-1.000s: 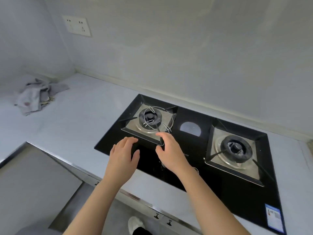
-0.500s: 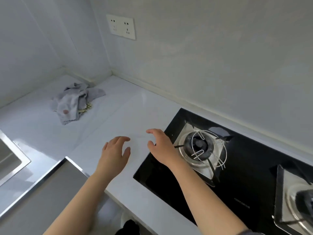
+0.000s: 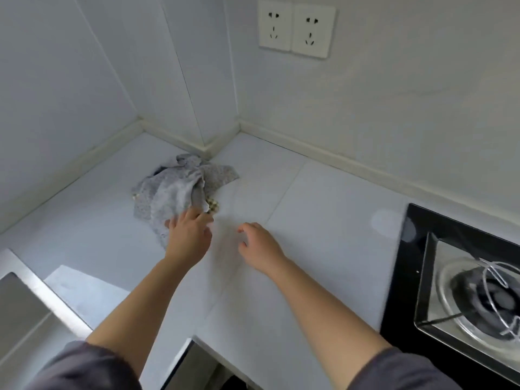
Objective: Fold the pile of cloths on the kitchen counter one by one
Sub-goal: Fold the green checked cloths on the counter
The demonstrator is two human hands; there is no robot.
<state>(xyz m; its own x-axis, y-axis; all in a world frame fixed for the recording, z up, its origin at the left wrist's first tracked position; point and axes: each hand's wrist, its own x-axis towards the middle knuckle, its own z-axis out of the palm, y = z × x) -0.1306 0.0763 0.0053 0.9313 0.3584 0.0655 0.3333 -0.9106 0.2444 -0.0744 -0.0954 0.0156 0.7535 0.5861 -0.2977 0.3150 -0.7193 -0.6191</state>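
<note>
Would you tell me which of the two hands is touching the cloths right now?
The left hand: it rests on the near edge of the cloths, while the right hand hovers beside them over bare counter, holding nothing.

White counter (image 3: pixel 323 198) w/ crumpled cloth pile (image 3: pixel 174 192) near corner, gas hob (image 3: pixel 461 291) at right.

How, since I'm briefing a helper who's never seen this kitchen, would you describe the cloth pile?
Find the inner corner of the white counter, below-left of the double wall socket. The pile of cloths lies in front of it, well left of the black gas hob. It is the only crumpled thing: grey speckled fabric, the left hand at its near edge.
</note>
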